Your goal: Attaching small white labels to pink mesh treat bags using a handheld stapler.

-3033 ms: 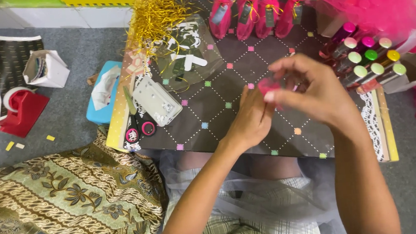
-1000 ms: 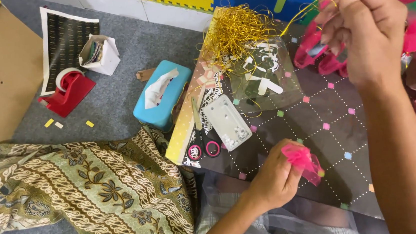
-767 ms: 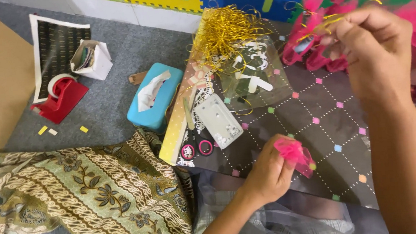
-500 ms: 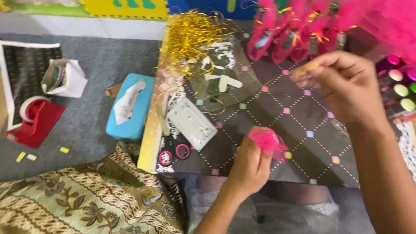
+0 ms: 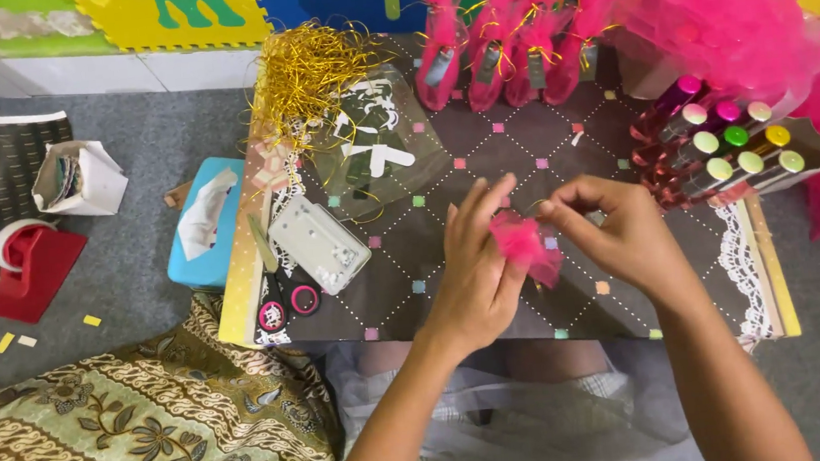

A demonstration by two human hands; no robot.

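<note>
Bright, even light, soft shadows

Colours read vividly around the dark dotted board (image 5: pixel 483 155); only faint shadow falls beneath the hands above it, glare glints off the clear plastic sheet (image 5: pixel 379 154), and the edges bend slightly.

- The dark patterned board (image 5: pixel 483 155) lay bare in a band between the hands and the far row, wide enough for a hand to pass.
- Far across it stood pink tulle bundles (image 5: pixel 512 44).
- To the right, a box of capped tubes (image 5: pixel 729 148) closed that side.
- On the left, gold tinsel (image 5: pixel 307 71), a clear plastic sheet (image 5: pixel 373 145), a grey case (image 5: pixel 317 244) and scissors (image 5: pixel 277 292) crowded the board's edge.
- Further left, open grey carpet (image 5: pixel 146 155) lay between the blue tissue box (image 5: pixel 202 224) and the red tape dispenser (image 5: pixel 28 269).
</note>
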